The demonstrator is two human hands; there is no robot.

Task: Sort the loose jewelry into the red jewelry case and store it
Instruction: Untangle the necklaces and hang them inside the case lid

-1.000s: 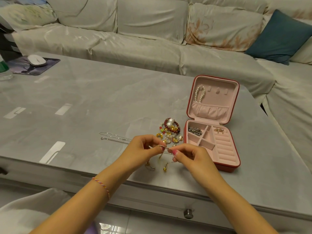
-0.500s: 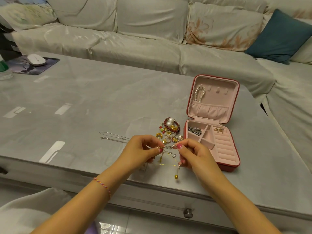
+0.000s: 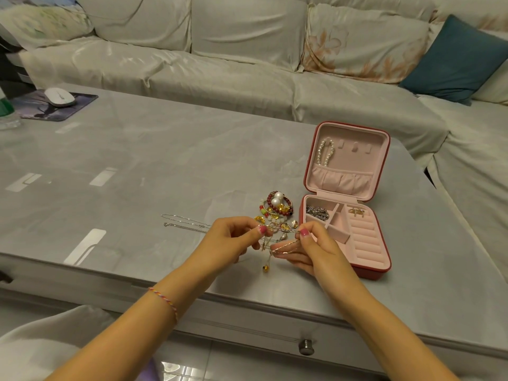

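Observation:
The red jewelry case lies open on the table, pink inside, with a pearl strand hung in its lid and silver and gold pieces in its back compartments. Just left of it, my left hand and my right hand pinch a thin gold chain stretched between them above the table. Small gold charms dangle from it. Behind my hands sits a pile of loose jewelry with red beads, pearls and gold rings. A silver chain lies to the left.
The grey glossy table has its front edge just below my hands, with a drawer knob under it. A white mouse on a dark pad rests at the far left. A pale sofa with a teal cushion wraps the back and right.
My hands lifted the gold chain off the table and drew it taut between them. My right hand's lower fingers now cradle part of the chain, and the charms hang lower left.

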